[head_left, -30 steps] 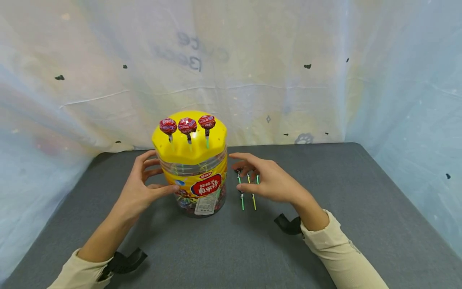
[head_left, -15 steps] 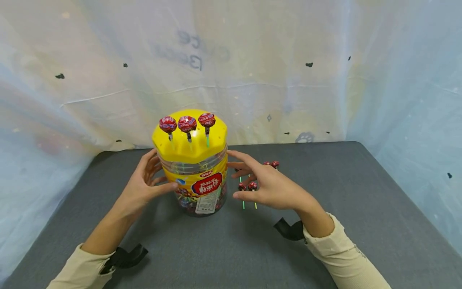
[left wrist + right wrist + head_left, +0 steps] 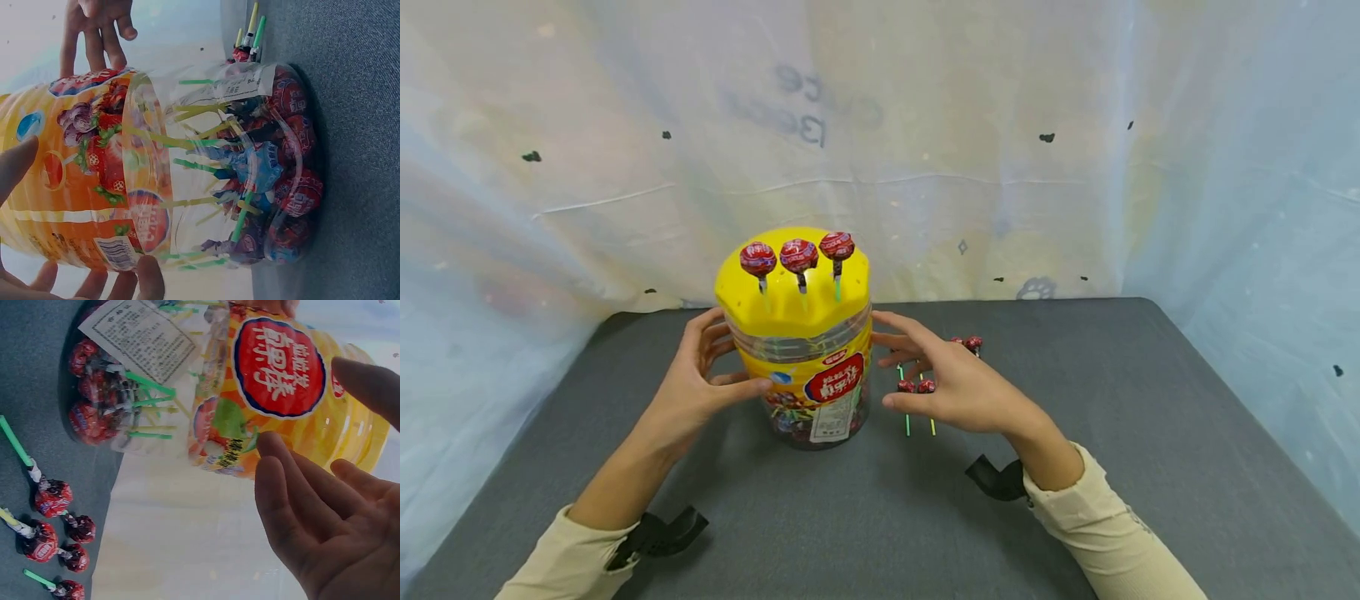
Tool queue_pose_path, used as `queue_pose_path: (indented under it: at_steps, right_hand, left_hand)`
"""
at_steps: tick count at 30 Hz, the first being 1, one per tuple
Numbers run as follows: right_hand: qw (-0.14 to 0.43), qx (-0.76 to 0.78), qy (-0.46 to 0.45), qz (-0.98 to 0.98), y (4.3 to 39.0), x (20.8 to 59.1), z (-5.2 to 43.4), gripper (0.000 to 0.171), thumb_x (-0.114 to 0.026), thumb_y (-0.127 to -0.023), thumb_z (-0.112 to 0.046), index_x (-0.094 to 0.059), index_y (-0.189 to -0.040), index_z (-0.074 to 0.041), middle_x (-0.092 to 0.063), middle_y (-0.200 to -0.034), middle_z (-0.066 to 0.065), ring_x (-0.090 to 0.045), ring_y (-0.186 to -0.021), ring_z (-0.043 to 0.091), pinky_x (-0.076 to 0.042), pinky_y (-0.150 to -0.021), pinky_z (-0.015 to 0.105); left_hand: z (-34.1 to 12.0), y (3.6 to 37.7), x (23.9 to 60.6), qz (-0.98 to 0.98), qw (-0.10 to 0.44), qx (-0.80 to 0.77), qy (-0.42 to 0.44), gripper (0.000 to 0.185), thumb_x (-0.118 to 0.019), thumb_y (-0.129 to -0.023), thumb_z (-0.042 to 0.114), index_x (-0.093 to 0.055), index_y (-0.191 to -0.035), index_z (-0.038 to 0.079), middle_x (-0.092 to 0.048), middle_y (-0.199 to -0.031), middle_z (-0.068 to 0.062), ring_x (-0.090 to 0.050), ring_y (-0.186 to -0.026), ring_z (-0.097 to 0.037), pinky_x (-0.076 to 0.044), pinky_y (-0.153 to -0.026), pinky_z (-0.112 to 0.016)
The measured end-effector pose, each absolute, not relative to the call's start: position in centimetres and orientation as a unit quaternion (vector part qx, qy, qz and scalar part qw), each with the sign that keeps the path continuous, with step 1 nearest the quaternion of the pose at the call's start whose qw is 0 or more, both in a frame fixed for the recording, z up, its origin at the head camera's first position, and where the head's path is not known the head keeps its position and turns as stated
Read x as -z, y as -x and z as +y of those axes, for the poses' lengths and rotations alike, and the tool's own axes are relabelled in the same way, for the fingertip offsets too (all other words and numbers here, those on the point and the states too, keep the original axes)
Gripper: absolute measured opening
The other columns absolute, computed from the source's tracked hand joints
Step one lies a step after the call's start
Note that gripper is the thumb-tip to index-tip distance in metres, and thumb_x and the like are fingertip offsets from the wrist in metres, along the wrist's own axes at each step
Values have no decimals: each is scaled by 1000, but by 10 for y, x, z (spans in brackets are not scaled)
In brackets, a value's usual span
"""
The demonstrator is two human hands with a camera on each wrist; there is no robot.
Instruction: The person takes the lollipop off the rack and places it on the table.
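Note:
A clear candy jar (image 3: 831,379) with a yellow lid (image 3: 756,304) stands upright on the grey table, filled with wrapped lollipops. Three red-wrapped lollipops (image 3: 798,256) stick up from its lid. My left hand (image 3: 688,396) holds the jar's left side, thumb on the front label, fingers curved round behind. On the other side, my right hand (image 3: 951,375) has its fingers extended to the jar's right edge, its thumb apart from the label; whether every fingertip touches is hard to tell. Under and behind that hand lie several loose lollipops (image 3: 42,540), partly hidden in the head view.
The grey table (image 3: 880,517) ends at a pale plastic sheet (image 3: 925,150) at the back and sides. Black straps (image 3: 662,533) hang at both wrists beside the cream sleeves (image 3: 1097,508).
The jar has turned slightly, its label and the lollipops on the lid shifting right. My right hand has lowered slightly at its thumb and wrist; the left stays almost where it was.

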State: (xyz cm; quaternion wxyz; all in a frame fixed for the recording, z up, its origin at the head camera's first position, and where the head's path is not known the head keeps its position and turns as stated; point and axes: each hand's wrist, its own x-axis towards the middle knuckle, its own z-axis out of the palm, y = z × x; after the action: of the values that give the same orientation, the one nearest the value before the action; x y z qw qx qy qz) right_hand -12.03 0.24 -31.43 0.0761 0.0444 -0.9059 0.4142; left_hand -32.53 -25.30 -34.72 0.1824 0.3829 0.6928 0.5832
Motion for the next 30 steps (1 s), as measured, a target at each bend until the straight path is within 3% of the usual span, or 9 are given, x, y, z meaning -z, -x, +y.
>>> queue_pose_path:
  at_steps: [9, 13, 19, 24, 30]
  right_hand:
    - [108, -411, -13, -905, 121, 320, -8, 84, -74, -91, -24, -21, -157, -34, -47, -153, -4, -58, -129, 14, -54, -94, 39]
    - [114, -411, -1, -904, 120, 321, -13, 79, -71, -93, -28, -23, -156, -36, -45, -153, -8, -57, -130, 13, -54, -95, 41]
    - [120, -394, 5, -911, 119, 314, -16, 74, -68, -95, -30, -24, -155, -39, -46, -152, -8, -58, -127, 13, -53, -95, 42]
    - [164, -357, 6, -919, 117, 299, -18, 72, -67, -96, -30, -26, -155, -37, -50, -149, -8, -62, -121, 13, -54, -93, 40]
    - [252, -319, 10, -914, 124, 276, -25, 72, -67, -96, -27, -26, -155, -34, -55, -143, -7, -61, -119, 13, -55, -90, 36]
  left_hand:
    - [-253, 329, 342, 711, 190, -560, -381, 99, -78, -86, 11, -8, -154, 29, -24, -151, -7, -28, -135, -25, -50, -92, -30]
    - [-256, 335, 340, 705, 207, -559, -385, 94, -77, -87, 13, -12, -153, 31, -25, -150, -5, -27, -135, -25, -48, -94, -34]
    - [-263, 345, 338, 684, 221, -569, -399, 84, -75, -89, 9, -22, -150, 32, -33, -143, 5, -32, -130, -22, -49, -90, -28]
    - [-265, 349, 339, 693, 217, -559, -400, 83, -74, -90, 12, -23, -151, 32, -34, -142, 8, -34, -130, -21, -45, -94, -35]
    - [-264, 349, 338, 697, 220, -552, -401, 81, -74, -90, 14, -24, -152, 31, -33, -145, 4, -34, -131, -21, -49, -91, -27]
